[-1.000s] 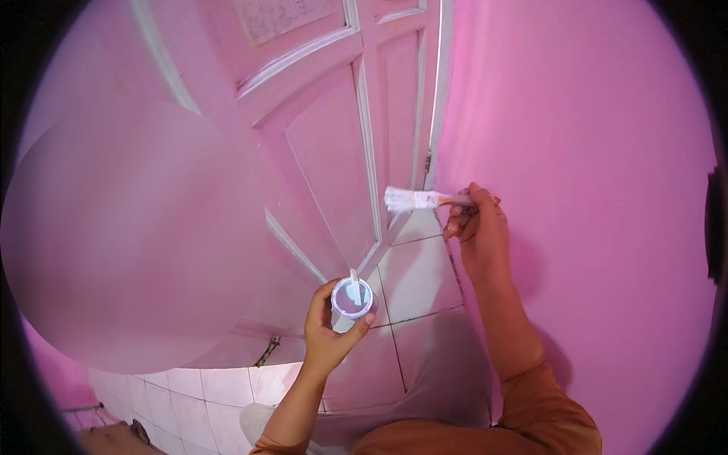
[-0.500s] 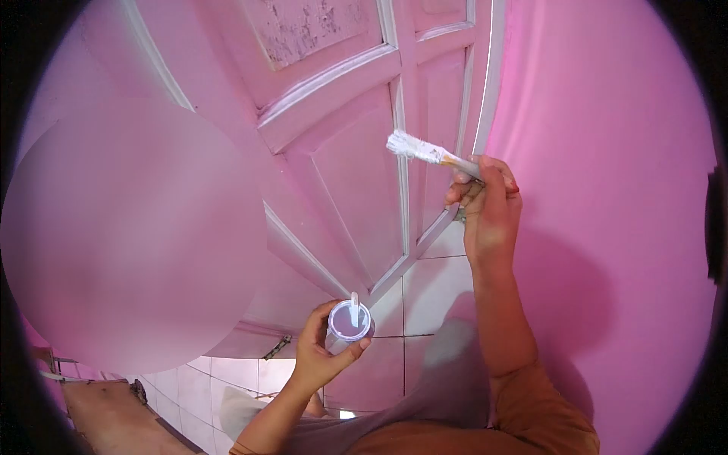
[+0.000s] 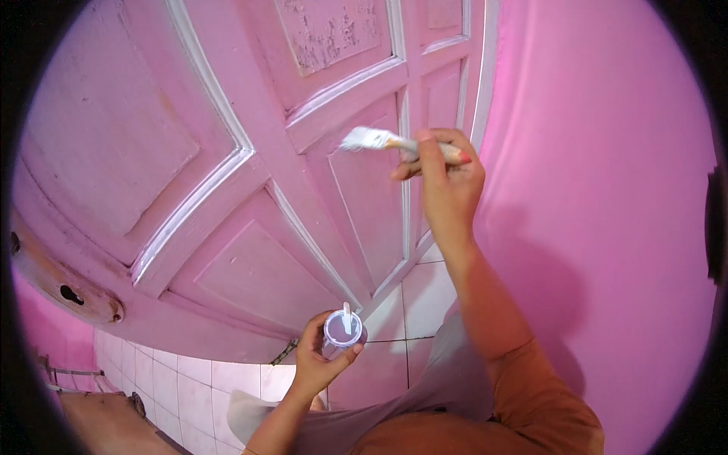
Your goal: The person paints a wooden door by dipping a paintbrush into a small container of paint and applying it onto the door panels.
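Observation:
My right hand (image 3: pixel 447 171) is closed round the handle of a paintbrush (image 3: pixel 371 139), its white-coated bristles pointing left in front of the panelled door (image 3: pixel 250 167). Whether the bristles touch the door I cannot tell. Lower down, my left hand (image 3: pixel 318 362) grips a small round paint cup (image 3: pixel 343 329) with a white stick standing in it. The door is pink, with white-painted mouldings round its panels. Paint is flaking on one upper panel (image 3: pixel 334 34).
A pink wall (image 3: pixel 607 152) stands close on the right. Pale floor tiles (image 3: pixel 428 299) lie below the door. The door's edge shows a lock plate (image 3: pixel 72 292) at the left, and a brown wooden surface (image 3: pixel 106 421) is at the lower left.
My right hand has moved the brush up and then left across the door. The view has shifted, and the cup now appears lower. More of the door's left side shows.

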